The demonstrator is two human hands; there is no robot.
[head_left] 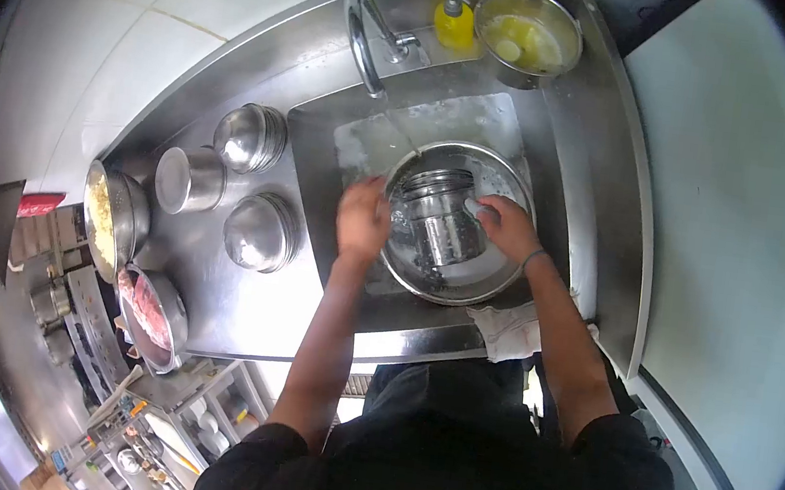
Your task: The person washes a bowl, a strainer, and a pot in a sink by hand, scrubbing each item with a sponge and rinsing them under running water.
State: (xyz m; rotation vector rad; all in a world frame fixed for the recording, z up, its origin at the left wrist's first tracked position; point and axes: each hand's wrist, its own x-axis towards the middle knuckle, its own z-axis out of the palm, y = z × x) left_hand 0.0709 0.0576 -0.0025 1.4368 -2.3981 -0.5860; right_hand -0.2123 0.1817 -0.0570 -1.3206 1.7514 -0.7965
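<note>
One steel canister (441, 224) stretches far-to-near, ribbed end away; left fingers (366, 194) and right fingers (501, 206): grip unclear.

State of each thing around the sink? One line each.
Tap: running, thin stream
Large bowl: in sink
Steel vessel: tilted, inside large bowl
Soap bottle: upright
Corner bowl: holds yellow liquid
Bowl stacks: upside down, nested
Cloth: draped over sink edge
Left hand: motion-blurred
Right hand: at steel vessel
</note>
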